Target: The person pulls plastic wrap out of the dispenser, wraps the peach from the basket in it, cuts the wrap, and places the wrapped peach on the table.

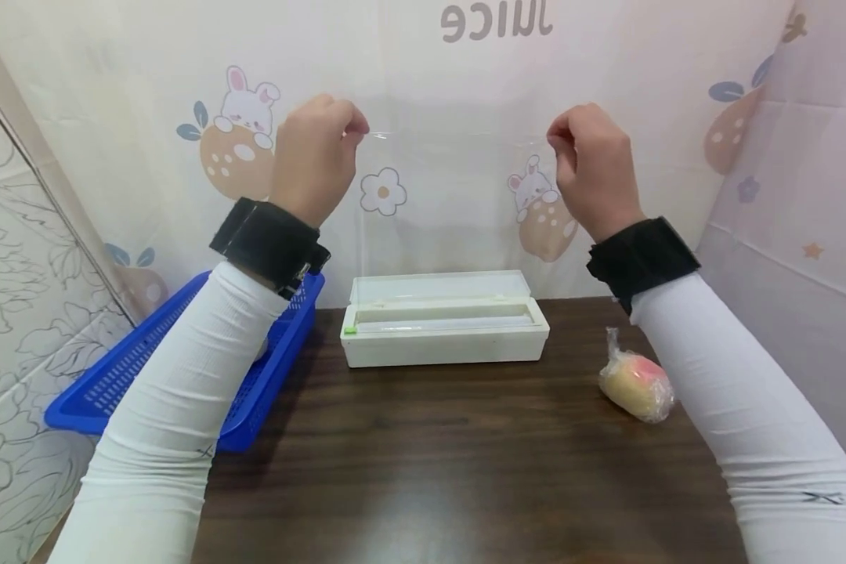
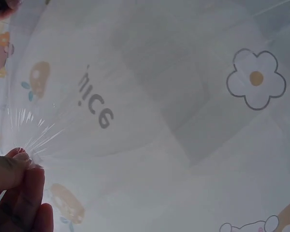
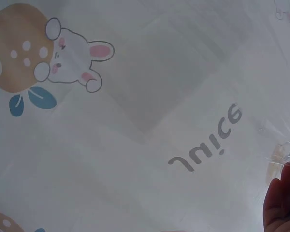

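While both arms are raised above the back of the tabletop [image 1: 465, 470], the left hand [image 1: 315, 160] and the right hand [image 1: 592, 168] each pinch an upper corner of a clear sheet of cling film [image 1: 458, 204], fingers and thumb clamped on its top edge so that it hangs taut between them; the left wrist view shows the film bunching into fine creases at the fingertips [image 2: 19, 166]. The sheet runs down to the open white dispenser box [image 1: 444, 329] standing near the tabletop's back edge, its lid tipped up, and appears uncut from the roll inside. A blue basket [image 1: 99, 392] sits at the tabletop's left edge, partly hidden by the left sleeve, and a wrapped piece of fruit [image 1: 636, 384] lies toward the right edge, well apart from the box. The step in hand looks to be drawing out a length of film; the next move would likely call for keeping both corners level and tight while the sheet is brought down to be severed at the box
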`<act>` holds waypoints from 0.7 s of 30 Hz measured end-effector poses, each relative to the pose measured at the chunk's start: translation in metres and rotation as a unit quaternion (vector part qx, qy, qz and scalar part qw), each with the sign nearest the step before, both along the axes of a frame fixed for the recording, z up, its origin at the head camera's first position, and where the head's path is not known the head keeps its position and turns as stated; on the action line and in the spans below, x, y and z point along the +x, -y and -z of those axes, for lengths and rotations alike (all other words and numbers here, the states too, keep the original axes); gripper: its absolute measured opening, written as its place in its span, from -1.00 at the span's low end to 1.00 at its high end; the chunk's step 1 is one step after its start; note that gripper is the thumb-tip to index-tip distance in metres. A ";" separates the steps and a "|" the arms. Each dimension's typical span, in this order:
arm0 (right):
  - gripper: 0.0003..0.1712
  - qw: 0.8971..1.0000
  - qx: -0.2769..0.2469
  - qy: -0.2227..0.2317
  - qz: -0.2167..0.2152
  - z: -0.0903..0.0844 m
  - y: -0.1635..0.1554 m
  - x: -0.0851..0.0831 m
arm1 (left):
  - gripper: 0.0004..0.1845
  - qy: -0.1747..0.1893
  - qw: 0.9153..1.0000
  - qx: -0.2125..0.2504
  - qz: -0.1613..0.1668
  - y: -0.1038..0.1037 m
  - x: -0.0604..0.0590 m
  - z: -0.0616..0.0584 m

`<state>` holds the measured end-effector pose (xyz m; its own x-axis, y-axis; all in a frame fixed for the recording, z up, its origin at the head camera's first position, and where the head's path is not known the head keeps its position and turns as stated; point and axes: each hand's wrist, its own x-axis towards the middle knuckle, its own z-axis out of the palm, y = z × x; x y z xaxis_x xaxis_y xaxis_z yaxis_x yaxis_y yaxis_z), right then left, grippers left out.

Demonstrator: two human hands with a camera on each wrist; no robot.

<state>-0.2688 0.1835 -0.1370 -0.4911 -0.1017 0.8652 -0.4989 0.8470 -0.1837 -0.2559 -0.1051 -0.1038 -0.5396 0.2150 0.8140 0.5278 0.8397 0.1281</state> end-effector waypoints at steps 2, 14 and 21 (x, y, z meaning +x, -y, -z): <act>-0.77 1.000 -0.001 -0.016 -0.006 0.003 -0.003 0.008 | -0.81 -0.013 1.000 -0.004 0.014 0.000 0.011 0.003; -0.81 0.995 0.001 -0.090 -0.034 0.019 -0.017 0.057 | -0.87 -0.099 0.988 -0.014 0.118 0.002 0.069 0.029; -0.92 0.990 0.011 -0.119 -0.078 0.032 -0.020 0.080 | -0.90 -0.130 0.980 -0.038 0.149 0.006 0.084 0.042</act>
<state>-0.1893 0.2038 -0.1692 -0.2510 -0.1797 0.9511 -0.6503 0.7592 -0.0282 -0.1720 -0.1113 -0.1455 -0.2203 0.3972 0.8909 0.7574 0.6452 -0.1003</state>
